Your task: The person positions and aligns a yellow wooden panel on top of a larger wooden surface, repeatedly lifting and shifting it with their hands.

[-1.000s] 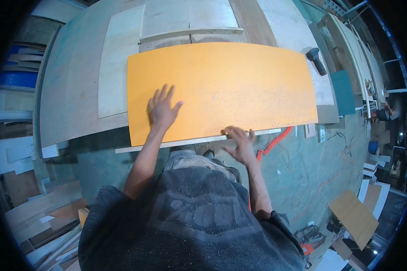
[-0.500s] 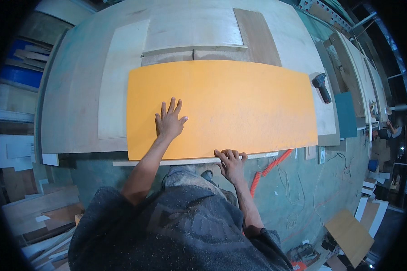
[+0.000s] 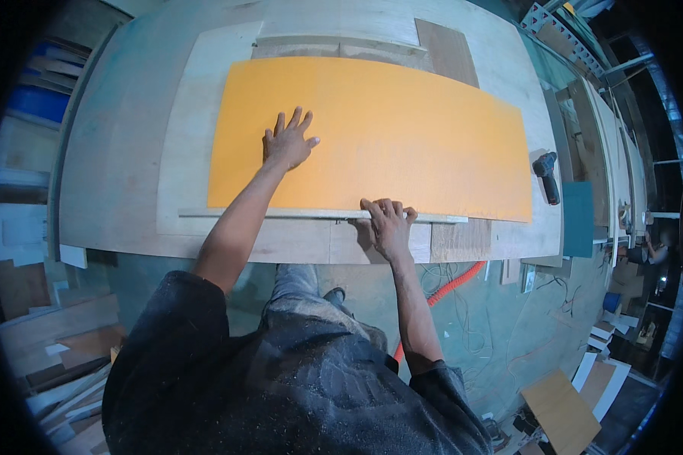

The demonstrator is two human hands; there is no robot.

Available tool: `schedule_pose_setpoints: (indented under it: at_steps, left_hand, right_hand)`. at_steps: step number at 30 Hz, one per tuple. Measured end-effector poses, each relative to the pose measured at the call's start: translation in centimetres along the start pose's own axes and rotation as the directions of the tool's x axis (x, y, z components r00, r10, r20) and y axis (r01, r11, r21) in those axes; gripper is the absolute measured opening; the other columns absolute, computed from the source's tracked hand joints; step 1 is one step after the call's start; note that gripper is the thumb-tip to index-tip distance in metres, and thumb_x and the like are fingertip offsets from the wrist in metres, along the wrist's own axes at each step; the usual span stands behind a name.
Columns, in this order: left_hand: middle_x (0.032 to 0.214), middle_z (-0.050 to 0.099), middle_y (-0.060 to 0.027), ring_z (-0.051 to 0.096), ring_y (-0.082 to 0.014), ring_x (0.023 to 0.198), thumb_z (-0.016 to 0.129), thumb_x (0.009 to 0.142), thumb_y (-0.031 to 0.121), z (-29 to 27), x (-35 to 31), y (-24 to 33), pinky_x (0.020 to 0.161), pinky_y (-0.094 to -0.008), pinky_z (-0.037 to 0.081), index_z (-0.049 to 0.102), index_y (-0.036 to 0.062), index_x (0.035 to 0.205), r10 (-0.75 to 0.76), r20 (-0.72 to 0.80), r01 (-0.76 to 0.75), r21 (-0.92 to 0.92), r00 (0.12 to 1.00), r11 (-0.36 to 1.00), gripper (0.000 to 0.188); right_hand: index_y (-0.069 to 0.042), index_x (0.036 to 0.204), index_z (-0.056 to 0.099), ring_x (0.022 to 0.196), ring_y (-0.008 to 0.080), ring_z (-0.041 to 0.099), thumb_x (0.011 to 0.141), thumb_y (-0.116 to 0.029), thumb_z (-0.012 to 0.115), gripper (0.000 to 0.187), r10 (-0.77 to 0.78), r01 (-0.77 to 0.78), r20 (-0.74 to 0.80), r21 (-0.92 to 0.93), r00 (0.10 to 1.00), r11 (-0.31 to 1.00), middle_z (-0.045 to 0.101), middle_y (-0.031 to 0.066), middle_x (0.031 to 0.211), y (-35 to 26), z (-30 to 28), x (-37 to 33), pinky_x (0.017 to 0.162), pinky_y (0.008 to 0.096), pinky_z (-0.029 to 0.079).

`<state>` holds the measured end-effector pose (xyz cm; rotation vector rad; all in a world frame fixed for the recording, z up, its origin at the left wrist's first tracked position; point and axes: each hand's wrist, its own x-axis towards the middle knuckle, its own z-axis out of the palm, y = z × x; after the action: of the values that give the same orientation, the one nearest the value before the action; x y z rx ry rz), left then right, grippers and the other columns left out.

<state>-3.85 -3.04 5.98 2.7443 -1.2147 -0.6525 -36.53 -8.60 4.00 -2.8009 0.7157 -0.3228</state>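
A large orange panel lies on the wide pale worktable, with a thin light wooden strip along its near edge. My left hand rests flat on the panel's left part, fingers spread. At the near edge my right hand is bent over the strip and the panel's rim, its fingertips on the orange face. What the thumb side touches underneath is partly hidden.
A dark cordless power tool lies right of the panel. Brown boards lie beyond it. A coiled red hose hangs below the table edge. Board offcuts are stacked at left; a person is far right.
The panel and strip have moved away from me, farther onto the table, with both hands on them. Bare table now shows between the strip and the near table edge.
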Motion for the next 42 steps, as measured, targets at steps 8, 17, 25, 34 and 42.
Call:
schedule_pose_setpoints:
  at_steps: [8,17,25,34,42]
  left_hand:
    - [0.18,0.007,0.0028,0.008,-0.0346,0.165,0.05,0.108,0.052,-2.9,9.0,0.1,0.126,-0.068,0.021,0.018,0.0329,0.171,-0.001,-0.052,0.001,-0.008,0.999,1.0,0.073]
    - [0.18,0.009,0.0031,0.01,-0.0342,0.165,0.049,0.108,0.054,-6.5,19.3,0.1,0.126,-0.0678,0.022,0.019,0.0333,0.171,-0.01,-0.073,0.01,-0.002,0.997,1.0,0.073]
    - [0.18,0.009,0.0024,0.01,-0.0355,0.164,0.048,0.107,0.056,-9.8,30.2,-0.3,0.126,-0.069,0.02,0.019,0.034,0.171,0.007,-0.123,-0.007,-0.001,0.992,1.0,0.073]
    - [0.18,0.008,0.0035,0.01,-0.0327,0.165,0.045,0.106,0.061,-11.5,35.9,-0.6,0.125,-0.0699,0.02,0.016,0.0353,0.171,0.01,-0.145,-0.004,0.046,0.989,0.999,0.076]
    - [0.18,0.006,0.0022,0.011,-0.0344,0.164,0.045,0.106,0.062,-10.4,27.7,-1.3,0.121,-0.0733,0.025,0.014,0.0325,0.172,0.035,-0.079,-0.029,0.08,0.996,0.996,0.078]
  right_hand:
    - [-0.026,0.134,0.068,0.116,0.0225,0.056,0.098,-0.039,0.071,0.039,0.01,-0.01,-0.003,-0.032,1.0,0.999,0.063,-0.0007,0.116,2.5,0.2,9.2,0.103,0.0586,0.03]
    - [-0.027,0.133,0.07,0.115,0.0222,0.056,0.1,-0.042,0.069,0.036,0.022,-0.021,0.014,-0.043,1.0,0.999,0.063,-0.0006,0.114,5.8,1.0,19.5,0.103,0.0581,0.03]
    - [-0.029,0.134,0.071,0.116,0.025,0.056,0.101,-0.047,0.067,0.038,0.003,-0.006,-0.026,-0.094,1.0,0.996,0.063,0.0014,0.115,9.3,2.3,30.0,0.103,0.0581,0.03]
    - [-0.029,0.129,0.075,0.117,0.0272,0.056,0.098,-0.054,0.068,0.041,0.026,-0.026,0.045,0.005,0.999,1.0,0.066,0.0013,0.118,11.7,2.3,36.5,0.103,0.0581,0.029]
    - [-0.03,0.132,0.073,0.12,0.0275,0.054,0.098,-0.047,0.071,0.038,0.011,-0.012,0.106,0.007,0.994,1.0,0.064,0.001,0.123,9.0,1.3,29.4,0.102,0.057,0.028]
